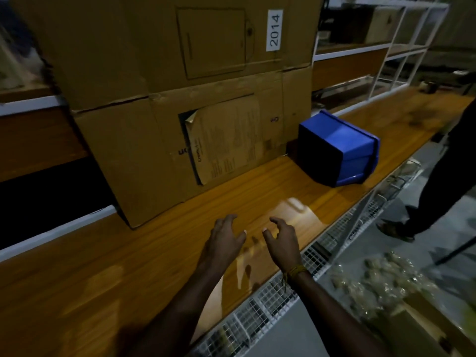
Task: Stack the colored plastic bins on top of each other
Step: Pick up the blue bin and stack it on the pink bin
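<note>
One blue plastic bin (340, 148) lies tipped on its side on the wooden shelf (128, 266), to the right of the cardboard box; no other colored bin is in view. My left hand (226, 239) and my right hand (282, 240) hover side by side over the shelf, well short of the bin. Both hands are empty, with fingers spread and slightly curled. A yellow thread band circles my right wrist.
A large cardboard box (167, 99) labelled 2014 stands at the back of the shelf, left of the bin. White wire mesh (270, 300) runs below the shelf's front edge. Another person's legs (438, 197) stand at the right. White shelving frames (401, 47) rise behind.
</note>
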Demonstrator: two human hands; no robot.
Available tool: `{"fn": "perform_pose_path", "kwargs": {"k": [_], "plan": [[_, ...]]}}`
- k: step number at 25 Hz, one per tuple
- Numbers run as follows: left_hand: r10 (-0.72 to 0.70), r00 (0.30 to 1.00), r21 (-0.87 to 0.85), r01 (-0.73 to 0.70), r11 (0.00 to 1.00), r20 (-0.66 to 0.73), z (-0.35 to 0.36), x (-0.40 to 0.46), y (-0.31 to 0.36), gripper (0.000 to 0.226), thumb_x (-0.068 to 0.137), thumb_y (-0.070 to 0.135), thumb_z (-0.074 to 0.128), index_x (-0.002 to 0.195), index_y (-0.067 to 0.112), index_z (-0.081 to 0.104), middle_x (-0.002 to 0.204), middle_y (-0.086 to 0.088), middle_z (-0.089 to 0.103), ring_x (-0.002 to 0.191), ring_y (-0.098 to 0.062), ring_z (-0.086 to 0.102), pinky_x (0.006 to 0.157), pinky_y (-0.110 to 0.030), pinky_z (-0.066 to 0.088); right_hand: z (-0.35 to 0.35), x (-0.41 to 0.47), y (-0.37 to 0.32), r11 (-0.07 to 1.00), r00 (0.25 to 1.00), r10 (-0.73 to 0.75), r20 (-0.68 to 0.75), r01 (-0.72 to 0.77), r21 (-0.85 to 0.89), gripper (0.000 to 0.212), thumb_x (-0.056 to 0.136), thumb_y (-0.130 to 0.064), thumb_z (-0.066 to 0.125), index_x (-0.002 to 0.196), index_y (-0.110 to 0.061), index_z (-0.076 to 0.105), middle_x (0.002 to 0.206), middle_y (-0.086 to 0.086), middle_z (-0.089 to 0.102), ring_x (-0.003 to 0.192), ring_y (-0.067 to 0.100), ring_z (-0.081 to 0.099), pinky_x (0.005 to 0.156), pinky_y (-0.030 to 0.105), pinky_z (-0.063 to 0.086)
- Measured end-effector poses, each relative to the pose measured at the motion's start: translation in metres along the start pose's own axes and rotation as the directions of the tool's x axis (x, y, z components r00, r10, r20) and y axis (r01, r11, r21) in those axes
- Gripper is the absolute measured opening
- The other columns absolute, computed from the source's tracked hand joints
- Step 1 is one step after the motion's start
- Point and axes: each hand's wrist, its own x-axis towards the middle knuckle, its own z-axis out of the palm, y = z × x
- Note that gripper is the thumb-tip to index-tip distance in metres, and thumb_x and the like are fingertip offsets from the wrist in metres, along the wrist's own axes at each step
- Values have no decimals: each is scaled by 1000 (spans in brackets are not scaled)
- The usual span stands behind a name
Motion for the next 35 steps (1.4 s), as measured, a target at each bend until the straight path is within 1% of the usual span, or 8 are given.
{"fn": "perform_pose_path", "kwargs": {"k": [3, 7, 12, 18, 23, 27, 32, 35], "plan": [[26, 999, 0, -26, 1000, 23, 12, 34, 9, 55, 93, 38, 59, 143, 30, 39, 148, -4, 40, 127, -25, 47, 92, -41, 49, -7, 34, 0, 1000, 999, -8, -45, 8, -10, 45, 98, -34, 55, 142, -23, 46, 142, 12, 46, 117, 32, 57, 97, 44, 50], [71, 995, 10, -71, 997, 75, 27, 80, 16, 58, 93, 38, 59, 145, 27, 36, 147, -7, 40, 126, -27, 48, 89, -40, 50, -8, 73, -2, 998, 997, -16, -81, 12, -54, 46, 99, -33, 54, 142, -21, 46, 147, 11, 43, 130, 29, 50, 103, 42, 46], [85, 991, 94, -94, 991, 99, 46, 121, 30, 64, 93, 37, 60, 149, 23, 32, 148, -12, 38, 123, -32, 52, 89, -42, 52, -22, 124, 5, 985, 991, 0, -137, -24, -174, 46, 97, -36, 54, 140, -24, 47, 145, 11, 43, 131, 30, 47, 104, 52, 46], [92, 992, 108, -101, 989, 82, 76, 171, 63, 67, 93, 38, 59, 151, 23, 28, 153, -15, 31, 129, -34, 46, 89, -40, 48, -52, 198, 7, 971, 975, -71, -210, 19, -239, 47, 94, -38, 57, 138, -23, 50, 146, 10, 45, 135, 28, 44, 107, 52, 43], [52, 998, 59, -54, 997, 42, 112, 211, 110, 66, 94, 37, 59, 151, 23, 28, 154, -13, 29, 132, -34, 43, 95, -40, 45, -118, 288, 12, 963, 945, -137, -298, 56, -263, 47, 95, -36, 57, 139, -19, 52, 149, 17, 39, 141, 34, 36, 113, 51, 35], [96, 995, -7, -96, 995, -20, 141, 246, 172, 62, 94, 35, 58, 149, 22, 33, 152, -10, 32, 133, -29, 42, 102, -39, 44, -184, 366, 12, 952, 900, -182, -397, 60, -300, 47, 95, -32, 57, 139, -15, 52, 152, 22, 37, 145, 38, 30, 114, 53, 32], [167, 983, -71, -172, 983, -74, 177, 284, 244, 57, 96, 35, 56, 148, 25, 36, 156, -6, 30, 141, -25, 34, 108, -36, 37, -230, 428, 38, 936, 913, -116, -390, -30, -350, 54, 93, -31, 57, 143, -14, 47, 156, 25, 30, 149, 40, 21, 120, 53, 19], [187, 981, -70, -190, 979, -45, 202, 299, 266, 55, 96, 39, 54, 147, 30, 37, 159, -4, 26, 144, -24, 30, 112, -36, 35, -242, 448, 53, 916, 924, -93, -371, -66, -396, 56, 91, -32, 58, 143, -13, 47, 149, 28, 39, 144, 42, 30, 121, 52, 15]]}}
